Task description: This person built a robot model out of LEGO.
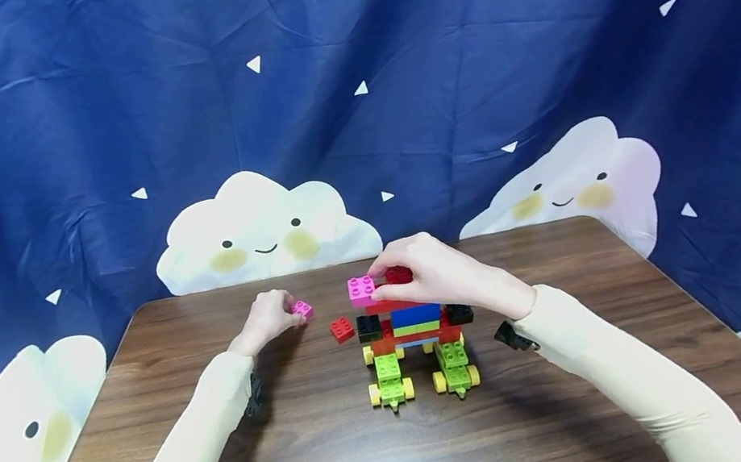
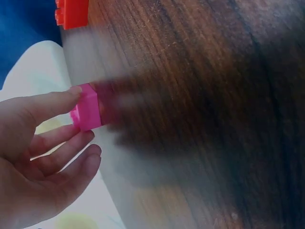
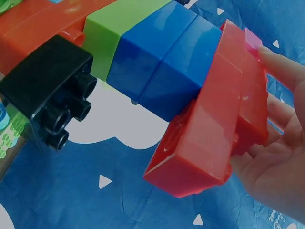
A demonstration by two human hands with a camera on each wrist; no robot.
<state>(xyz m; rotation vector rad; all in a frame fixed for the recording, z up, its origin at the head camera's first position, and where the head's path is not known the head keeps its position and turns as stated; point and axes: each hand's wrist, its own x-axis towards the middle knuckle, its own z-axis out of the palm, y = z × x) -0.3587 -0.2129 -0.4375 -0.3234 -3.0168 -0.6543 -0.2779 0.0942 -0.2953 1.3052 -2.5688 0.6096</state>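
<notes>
My left hand (image 1: pixel 265 320) pinches a small pink toy brick (image 1: pixel 303 309) between thumb and fingers at the left of the table. In the left wrist view that pink brick (image 2: pixel 88 109) is close over the tabletop, its studs facing the palm side. My right hand (image 1: pixel 432 274) reaches over the top of a brick build, with thumb and finger on another pink brick (image 1: pixel 362 290) at the build's upper left. Below it are a long red brick (image 3: pixel 209 109), blue bricks (image 1: pixel 416 315) and a lime green layer. Black bricks (image 1: pixel 368 328) jut out at either side.
Two lime green wheeled bases (image 1: pixel 388 375) with yellow wheels carry the build on the wooden table (image 1: pixel 305 454). A loose red brick (image 1: pixel 341 330) lies between the left hand and the build. Behind hangs a blue curtain (image 1: pixel 310 45) with white clouds.
</notes>
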